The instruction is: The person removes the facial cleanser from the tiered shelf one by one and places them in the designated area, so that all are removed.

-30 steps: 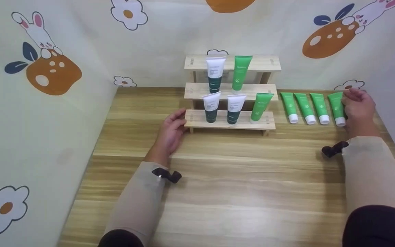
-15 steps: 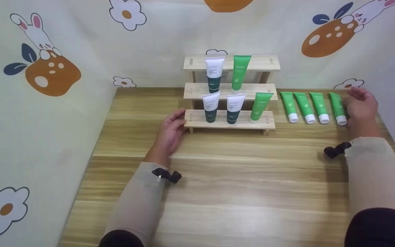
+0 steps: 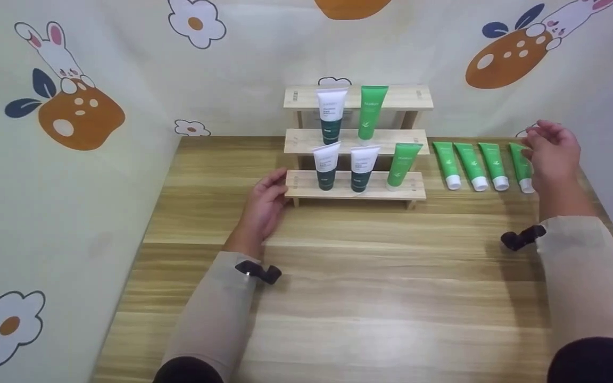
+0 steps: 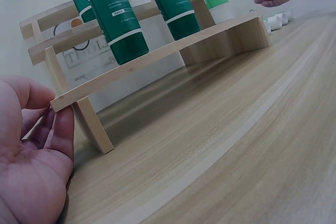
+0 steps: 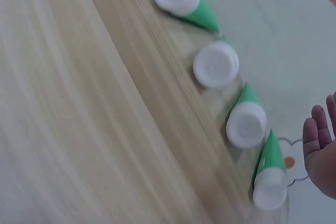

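My left hand point(image 3: 266, 207) pinches the left end of the lowest board of a three-tier wooden display rack point(image 3: 357, 191); the left wrist view shows fingers point(image 4: 39, 95) above and below the board's corner. My right hand point(image 3: 554, 157) hovers over the rightmost green squeeze tube point(image 3: 522, 165), partly hiding it. Its fingers are loosely extended and hold nothing; the right wrist view shows them point(image 5: 320, 129) apart from the tubes. Several green tubes with white caps, such as this one point(image 3: 469, 165), lie in a row right of the rack.
On the lowest tier stand two white-and-dark-green tubes point(image 3: 326, 165) and a green tube point(image 3: 405, 165). The middle tier bears a white-and-dark-green tube point(image 3: 331, 114) and a green one point(image 3: 373, 111). A patterned cloth wall point(image 3: 232, 90) rises behind the wooden table point(image 3: 365, 276).
The rightmost tube shifted slightly right and tilted, then my right hand came off it and rose up and away toward the wall. My left hand has stayed on the rack.
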`<state>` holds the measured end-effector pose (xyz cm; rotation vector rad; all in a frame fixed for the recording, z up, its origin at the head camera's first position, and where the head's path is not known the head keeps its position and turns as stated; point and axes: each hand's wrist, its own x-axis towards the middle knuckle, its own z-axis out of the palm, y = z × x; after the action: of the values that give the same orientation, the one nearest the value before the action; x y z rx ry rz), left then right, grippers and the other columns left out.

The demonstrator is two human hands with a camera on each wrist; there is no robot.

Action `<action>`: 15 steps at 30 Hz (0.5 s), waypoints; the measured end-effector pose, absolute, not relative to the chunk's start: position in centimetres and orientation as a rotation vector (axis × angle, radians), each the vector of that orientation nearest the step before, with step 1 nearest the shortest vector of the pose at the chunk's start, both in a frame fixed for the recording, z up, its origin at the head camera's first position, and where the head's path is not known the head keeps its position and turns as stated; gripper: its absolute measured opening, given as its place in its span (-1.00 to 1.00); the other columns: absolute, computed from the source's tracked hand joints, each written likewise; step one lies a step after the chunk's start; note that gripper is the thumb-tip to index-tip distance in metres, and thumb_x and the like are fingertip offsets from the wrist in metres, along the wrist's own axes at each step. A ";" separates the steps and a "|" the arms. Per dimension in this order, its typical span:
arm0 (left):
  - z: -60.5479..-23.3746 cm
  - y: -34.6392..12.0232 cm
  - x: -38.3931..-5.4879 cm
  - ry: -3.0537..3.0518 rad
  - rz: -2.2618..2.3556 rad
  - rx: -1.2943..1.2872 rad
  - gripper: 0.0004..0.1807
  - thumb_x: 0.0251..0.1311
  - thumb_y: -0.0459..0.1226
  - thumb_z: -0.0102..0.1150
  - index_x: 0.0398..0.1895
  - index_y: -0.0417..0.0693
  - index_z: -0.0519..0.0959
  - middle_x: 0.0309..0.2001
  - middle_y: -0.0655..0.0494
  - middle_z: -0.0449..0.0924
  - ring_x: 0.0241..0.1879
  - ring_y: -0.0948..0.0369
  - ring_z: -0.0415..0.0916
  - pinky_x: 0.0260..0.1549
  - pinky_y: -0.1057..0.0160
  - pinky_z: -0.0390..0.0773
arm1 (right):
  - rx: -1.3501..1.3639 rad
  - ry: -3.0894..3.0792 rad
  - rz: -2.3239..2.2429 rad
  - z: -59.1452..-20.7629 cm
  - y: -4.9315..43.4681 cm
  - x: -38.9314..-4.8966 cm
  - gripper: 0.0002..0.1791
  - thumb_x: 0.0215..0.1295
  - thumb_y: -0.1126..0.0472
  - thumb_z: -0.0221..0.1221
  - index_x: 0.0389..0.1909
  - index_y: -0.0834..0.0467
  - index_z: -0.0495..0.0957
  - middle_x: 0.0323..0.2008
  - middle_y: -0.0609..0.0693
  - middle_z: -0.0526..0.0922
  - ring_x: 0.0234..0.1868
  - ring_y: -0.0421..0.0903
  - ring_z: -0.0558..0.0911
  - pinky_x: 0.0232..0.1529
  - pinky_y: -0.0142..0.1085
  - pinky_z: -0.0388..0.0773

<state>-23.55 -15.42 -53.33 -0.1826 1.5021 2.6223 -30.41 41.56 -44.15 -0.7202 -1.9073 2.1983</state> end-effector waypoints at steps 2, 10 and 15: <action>-53.4 -15.4 -23.6 1.506 2.618 -0.180 -0.38 0.40 -0.57 -0.02 0.54 -0.32 0.33 0.41 -0.09 0.47 0.25 0.09 0.57 0.21 0.25 0.68 | -0.695 -1.922 2.204 -43.8 40.8 -30.2 -0.41 0.38 0.05 0.40 0.38 -0.09 0.46 0.17 -0.15 0.60 0.15 -0.19 0.61 -0.04 -0.52 0.69; -53.3 -15.4 -23.5 1.503 2.627 -0.187 -0.38 0.38 -0.57 0.00 0.53 -0.32 0.34 0.38 -0.06 0.49 0.21 0.11 0.59 0.18 0.26 0.68 | -0.559 -1.932 2.244 -42.3 37.4 -29.6 -0.45 0.36 0.03 0.43 0.31 -0.09 0.49 0.12 -0.12 0.63 0.12 -0.15 0.63 0.08 -0.43 0.68; -53.4 -15.3 -23.6 1.502 2.643 -0.168 -0.37 0.37 -0.59 -0.02 0.53 -0.37 0.31 0.28 -0.01 0.54 0.14 0.14 0.60 0.12 0.28 0.69 | -0.416 -1.931 2.299 -41.5 35.2 -29.2 -0.46 0.34 0.06 0.45 0.28 -0.04 0.51 0.08 -0.07 0.64 0.09 -0.12 0.67 0.03 -0.41 0.71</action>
<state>-23.60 -15.31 -53.43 -0.1682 1.5024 2.6433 -29.22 35.25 -41.54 -0.4159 -1.9306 2.2989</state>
